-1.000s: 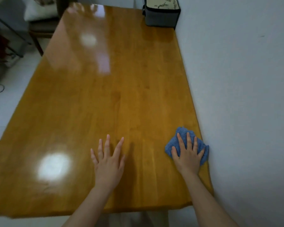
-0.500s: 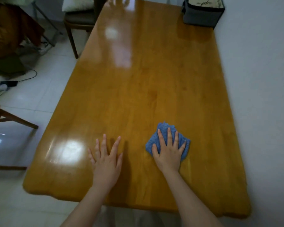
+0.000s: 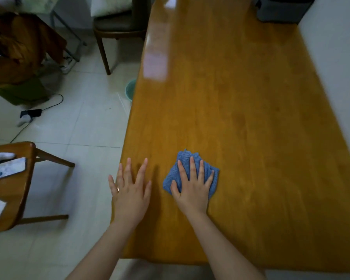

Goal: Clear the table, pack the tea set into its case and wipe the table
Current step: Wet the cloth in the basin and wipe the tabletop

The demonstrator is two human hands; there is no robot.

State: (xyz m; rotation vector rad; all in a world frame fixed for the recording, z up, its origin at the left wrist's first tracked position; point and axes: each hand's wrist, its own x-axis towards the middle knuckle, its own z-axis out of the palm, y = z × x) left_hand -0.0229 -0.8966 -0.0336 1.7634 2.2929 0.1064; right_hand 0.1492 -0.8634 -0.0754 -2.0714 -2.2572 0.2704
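Grey case (image 3: 279, 11) stands far back on the table (image 3: 240, 102).

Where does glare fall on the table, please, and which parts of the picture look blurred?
Head view: pale glare lies on the table, far left; motion blur smears the case and the table's right edge; the cloth, left hand and right hand look sharper.

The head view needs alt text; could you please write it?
A person's right hand presses a folded blue cloth flat on an orange-brown wooden table, the left hand resting open beside it. A grey fabric case stands at the far corner.
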